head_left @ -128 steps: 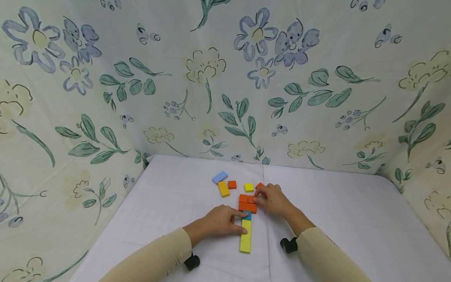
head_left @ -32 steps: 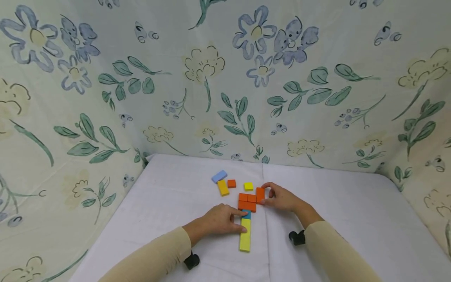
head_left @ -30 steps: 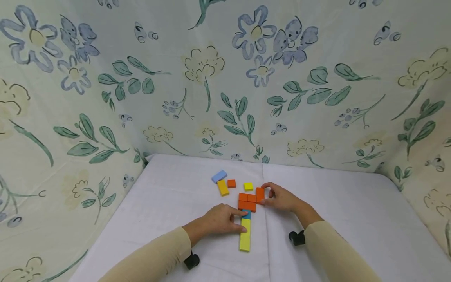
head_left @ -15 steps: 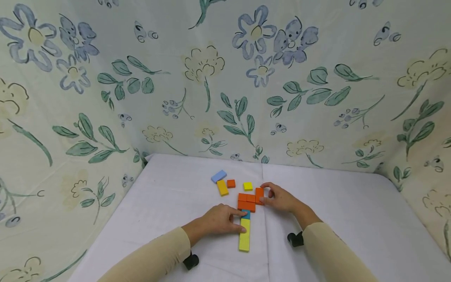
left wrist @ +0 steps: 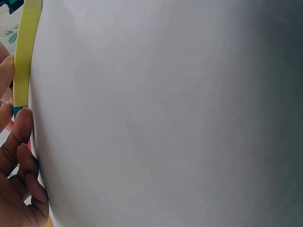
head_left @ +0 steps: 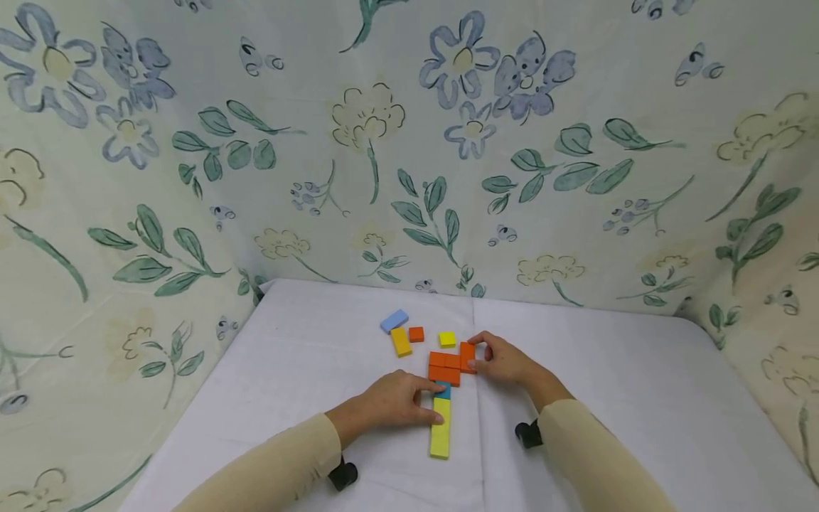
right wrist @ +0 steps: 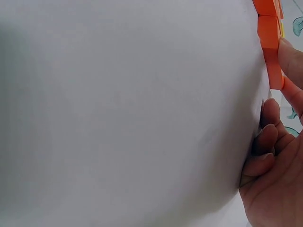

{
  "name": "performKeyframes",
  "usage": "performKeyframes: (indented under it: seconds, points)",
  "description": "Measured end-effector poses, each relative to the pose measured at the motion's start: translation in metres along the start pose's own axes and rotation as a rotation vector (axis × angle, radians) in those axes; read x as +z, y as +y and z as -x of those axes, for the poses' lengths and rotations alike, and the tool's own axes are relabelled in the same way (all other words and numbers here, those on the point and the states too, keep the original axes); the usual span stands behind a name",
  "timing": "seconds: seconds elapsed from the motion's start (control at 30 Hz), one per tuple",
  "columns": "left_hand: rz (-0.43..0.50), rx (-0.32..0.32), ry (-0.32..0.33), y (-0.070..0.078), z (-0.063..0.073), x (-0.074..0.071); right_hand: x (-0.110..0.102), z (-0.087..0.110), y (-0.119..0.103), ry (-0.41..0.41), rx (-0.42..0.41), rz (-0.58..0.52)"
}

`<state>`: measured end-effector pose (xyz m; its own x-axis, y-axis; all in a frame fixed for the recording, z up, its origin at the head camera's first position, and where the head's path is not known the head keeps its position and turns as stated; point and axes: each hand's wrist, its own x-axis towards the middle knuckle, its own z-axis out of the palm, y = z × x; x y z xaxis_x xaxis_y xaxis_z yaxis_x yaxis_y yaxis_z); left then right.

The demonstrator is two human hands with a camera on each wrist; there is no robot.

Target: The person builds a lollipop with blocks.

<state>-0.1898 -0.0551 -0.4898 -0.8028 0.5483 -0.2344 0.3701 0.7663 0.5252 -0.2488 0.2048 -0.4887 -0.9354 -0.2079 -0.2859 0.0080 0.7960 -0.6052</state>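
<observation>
1. A long orange block (head_left: 468, 358) is laid flat on the white cloth (head_left: 333, 341), its long axis pointed away from the person
2. It is clamped lengthwise between the thumb and forefinger of the right hand (head_left: 505, 360), at the right side of three other orange pieces
3. Of these three, two small orange blocks (head_left: 438, 360) are set side by side; one orange bar (head_left: 444, 376) is laid in front, its long axis turned crosswise
4. One teal block (head_left: 446, 395) is placed nearer the person than the bar, followed by one yellow strip (head_left: 440, 442), pointed toward the person
5. Teal block and strip are touched by the left hand (head_left: 398, 398), its forefinger and thumb spread apart
6. Farther off, four pieces are counted: one square orange block (head_left: 416, 334), one small yellow block (head_left: 446, 340), one amber block (head_left: 401, 343) and one light blue block (head_left: 394, 321), slanted
</observation>
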Motion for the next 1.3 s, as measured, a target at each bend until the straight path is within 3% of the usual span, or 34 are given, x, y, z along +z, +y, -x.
performKeyframes:
  seconds: [0.2,0.47,0.63,0.73,0.93,1.07,1.3]
  points:
    - [-0.005,0.036,0.015,-0.005,0.0,-0.001,0.003,-0.003,-0.003,-0.008,0.028,-0.004]
    - [0.054,0.022,0.015,-0.006,0.0,-0.004,0.002,-0.006,-0.004,-0.023,0.034,0.004]
    - [0.114,0.03,0.102,-0.013,-0.002,-0.01,0.002,-0.006,-0.004,-0.024,0.046,-0.004]
    - [0.108,-0.033,0.187,-0.02,-0.006,-0.018,0.002,-0.007,-0.003,-0.027,0.048,-0.01]
    - [0.009,-0.239,0.315,-0.035,-0.018,-0.035,0.001,-0.006,-0.001,-0.021,0.055,-0.01]
    - [-0.025,-0.34,0.314,-0.042,-0.024,-0.041,0.001,-0.006,0.0,-0.019,0.064,-0.019]
    - [-0.035,-0.355,0.29,-0.047,-0.028,-0.041,0.001,-0.004,0.0,-0.019,0.076,-0.025]
